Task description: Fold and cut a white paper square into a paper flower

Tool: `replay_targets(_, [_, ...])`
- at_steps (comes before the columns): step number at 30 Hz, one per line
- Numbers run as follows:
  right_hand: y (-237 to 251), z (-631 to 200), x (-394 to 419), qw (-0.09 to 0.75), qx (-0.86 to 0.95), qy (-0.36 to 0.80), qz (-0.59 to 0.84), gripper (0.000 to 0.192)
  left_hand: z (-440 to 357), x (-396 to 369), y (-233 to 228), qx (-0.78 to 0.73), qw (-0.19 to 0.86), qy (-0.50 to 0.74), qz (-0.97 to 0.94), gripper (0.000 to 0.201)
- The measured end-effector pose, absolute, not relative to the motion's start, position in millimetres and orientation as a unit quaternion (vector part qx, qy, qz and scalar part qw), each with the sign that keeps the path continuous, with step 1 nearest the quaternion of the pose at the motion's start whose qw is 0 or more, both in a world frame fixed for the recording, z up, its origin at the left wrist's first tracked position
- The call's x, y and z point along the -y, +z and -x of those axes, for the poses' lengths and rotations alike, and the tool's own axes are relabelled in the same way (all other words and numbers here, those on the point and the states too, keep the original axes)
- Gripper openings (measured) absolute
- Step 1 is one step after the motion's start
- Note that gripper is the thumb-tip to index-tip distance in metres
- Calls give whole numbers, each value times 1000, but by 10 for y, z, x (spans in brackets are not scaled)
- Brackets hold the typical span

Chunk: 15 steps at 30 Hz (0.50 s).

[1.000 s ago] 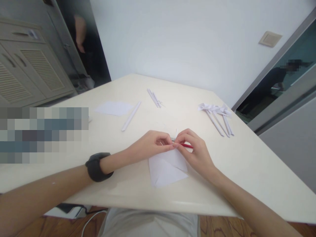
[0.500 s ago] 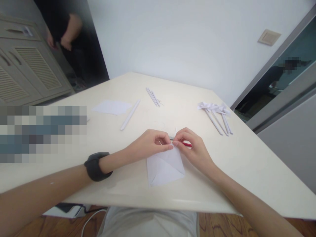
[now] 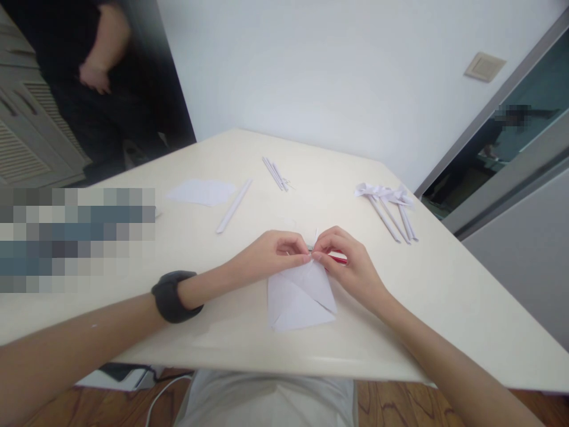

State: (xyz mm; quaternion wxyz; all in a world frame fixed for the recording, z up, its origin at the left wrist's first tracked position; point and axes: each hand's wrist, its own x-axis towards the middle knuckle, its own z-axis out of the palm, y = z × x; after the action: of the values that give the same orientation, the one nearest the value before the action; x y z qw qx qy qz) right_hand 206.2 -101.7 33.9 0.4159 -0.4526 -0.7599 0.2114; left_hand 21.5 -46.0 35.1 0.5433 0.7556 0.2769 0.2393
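A folded white paper sheet (image 3: 300, 295) lies on the cream table (image 3: 444, 296) in front of me. My left hand (image 3: 271, 255) and my right hand (image 3: 349, 264) meet at its far corner, both pinching the paper there. A thin red stick (image 3: 338, 257) shows under my right fingers, and the paper corner seems wrapped around it. A dark band sits on my left wrist (image 3: 171, 295).
Rolled paper sticks with folded tops (image 3: 391, 207) lie at the right. A single paper roll (image 3: 234, 206), a flat white sheet (image 3: 201, 192) and thin sticks (image 3: 275, 173) lie further back. A person in dark clothes (image 3: 93, 77) stands by the cabinet at the far left.
My hands stay at the paper's corner, and the sheet shifted slightly under them. The person in dark clothes has stepped further into view at the far left.
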Motion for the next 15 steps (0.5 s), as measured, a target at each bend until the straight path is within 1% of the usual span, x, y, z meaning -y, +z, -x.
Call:
replay_targets(8, [415, -2136, 1048, 399, 829, 73, 384, 10, -185, 467, 473, -264, 640, 184, -698, 15])
replay_targets(15, [386, -2134, 1048, 364, 876, 11, 315, 14, -170, 463, 460, -230, 685, 139, -677, 10])
